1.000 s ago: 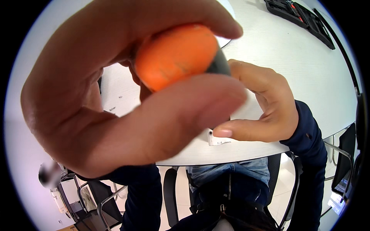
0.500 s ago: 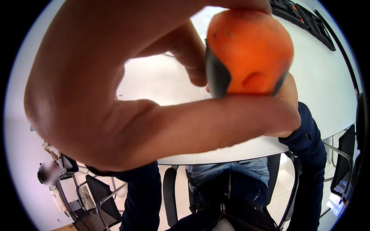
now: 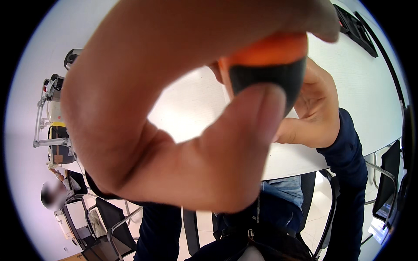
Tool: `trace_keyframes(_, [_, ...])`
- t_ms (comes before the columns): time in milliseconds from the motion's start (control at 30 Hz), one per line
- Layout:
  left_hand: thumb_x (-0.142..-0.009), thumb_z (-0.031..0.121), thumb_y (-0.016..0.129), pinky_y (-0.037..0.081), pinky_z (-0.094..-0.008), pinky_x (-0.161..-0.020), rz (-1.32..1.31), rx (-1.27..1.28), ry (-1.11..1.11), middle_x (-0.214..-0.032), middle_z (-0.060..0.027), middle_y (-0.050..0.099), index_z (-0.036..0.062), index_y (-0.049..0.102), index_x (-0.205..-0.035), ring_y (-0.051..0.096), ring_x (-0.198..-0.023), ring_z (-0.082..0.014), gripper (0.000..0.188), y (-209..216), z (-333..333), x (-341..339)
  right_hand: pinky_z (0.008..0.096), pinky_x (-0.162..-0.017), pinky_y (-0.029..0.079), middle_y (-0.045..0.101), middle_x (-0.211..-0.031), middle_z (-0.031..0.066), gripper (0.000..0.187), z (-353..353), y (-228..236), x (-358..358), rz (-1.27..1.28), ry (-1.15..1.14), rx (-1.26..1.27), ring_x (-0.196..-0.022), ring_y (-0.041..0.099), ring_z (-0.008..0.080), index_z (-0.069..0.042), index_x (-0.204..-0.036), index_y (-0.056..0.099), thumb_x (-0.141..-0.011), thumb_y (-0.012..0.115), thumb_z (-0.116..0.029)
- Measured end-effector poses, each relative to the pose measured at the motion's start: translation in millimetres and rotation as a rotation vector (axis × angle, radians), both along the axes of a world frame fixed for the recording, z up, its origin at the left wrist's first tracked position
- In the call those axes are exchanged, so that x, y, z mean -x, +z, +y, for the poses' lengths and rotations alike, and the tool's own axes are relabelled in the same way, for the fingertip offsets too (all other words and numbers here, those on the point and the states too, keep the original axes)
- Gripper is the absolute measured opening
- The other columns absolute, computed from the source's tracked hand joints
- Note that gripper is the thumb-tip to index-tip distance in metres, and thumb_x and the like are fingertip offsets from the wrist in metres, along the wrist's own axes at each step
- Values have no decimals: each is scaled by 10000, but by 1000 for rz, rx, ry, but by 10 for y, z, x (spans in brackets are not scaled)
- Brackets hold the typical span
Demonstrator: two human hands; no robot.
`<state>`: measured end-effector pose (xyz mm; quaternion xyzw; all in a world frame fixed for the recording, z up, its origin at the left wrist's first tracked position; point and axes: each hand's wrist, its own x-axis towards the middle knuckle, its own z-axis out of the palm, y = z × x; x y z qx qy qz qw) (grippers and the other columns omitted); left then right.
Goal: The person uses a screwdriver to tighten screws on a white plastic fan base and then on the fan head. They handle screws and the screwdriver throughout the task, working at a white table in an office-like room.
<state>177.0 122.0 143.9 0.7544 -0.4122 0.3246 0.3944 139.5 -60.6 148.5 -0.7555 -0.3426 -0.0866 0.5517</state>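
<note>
My left hand fills much of the view, close up, with thumb and fingers curled round the thick handle of an orange-and-black screwdriver. Its rounded butt end is nearest, the thumb lying on a black grip patch; the shaft is out of sight behind it. Lower and farther off, my right hand is bent inward behind the handle, thumb and fingers closed together. The handle and my left hand cover whatever its fingertips hold.
A white table spreads beneath my hands. Black tool cases lie at its far right. On the left stand a jointed lamp arm, a blurred person and a black chair; another chair is at right.
My left hand has turned round the handle, its thumb moving onto the black patch. The handle has rotated and tilted, showing more black. My right hand stays in nearly the same place.
</note>
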Motion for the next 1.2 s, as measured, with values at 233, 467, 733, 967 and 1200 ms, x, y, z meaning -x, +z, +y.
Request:
trace_keyframes(233, [-828, 426, 475, 457, -239, -581, 57, -88, -104, -1014, -125, 534, 24, 474, -1139, 583, -641, -172, 509, 141, 197, -61, 303, -811, 444, 586, -988, 97, 561, 75, 59, 107, 336, -70, -66, -891, 584, 180, -2, -1115, 473, -639, 750, -108])
trace_keyframes(467, [-823, 419, 478, 452, -241, -573, 87, -161, -179, -996, -122, 531, 24, 477, -1130, 579, -632, -173, 500, 244, 261, -73, 309, -890, 388, 570, -1024, 109, 536, -6, 11, 29, 201, 13, 19, -968, 550, 178, 13, -1128, 486, -676, 737, -128])
trace_keyframes(733, [-817, 411, 482, 446, -243, -563, 73, -143, -189, -976, -119, 527, 25, 479, -1119, 574, -621, -173, 490, 179, 97, -56, 299, -839, 410, 569, -1015, 89, 538, 38, -12, 45, 121, 18, -21, -920, 553, 168, 8, -1134, 482, -676, 727, -130])
trace_keyframes(967, [-811, 404, 485, 441, -245, -555, 70, -132, -176, -958, -116, 524, 26, 481, -1109, 569, -611, -174, 482, 256, 190, -58, 290, -794, 429, 567, -1007, 70, 540, 15, -45, 49, 172, 1, -16, -878, 555, 160, 4, -1140, 478, -676, 718, -132])
trace_keyframes(1200, [-806, 397, 489, 436, -247, -547, 38, -55, -123, -940, -114, 521, 26, 483, -1100, 565, -602, -175, 473, 132, 64, -4, 154, -424, 271, 653, -786, 49, 392, 156, -52, -72, 14, 118, -361, -481, 393, 50, -14, -1003, 594, -687, 742, -193])
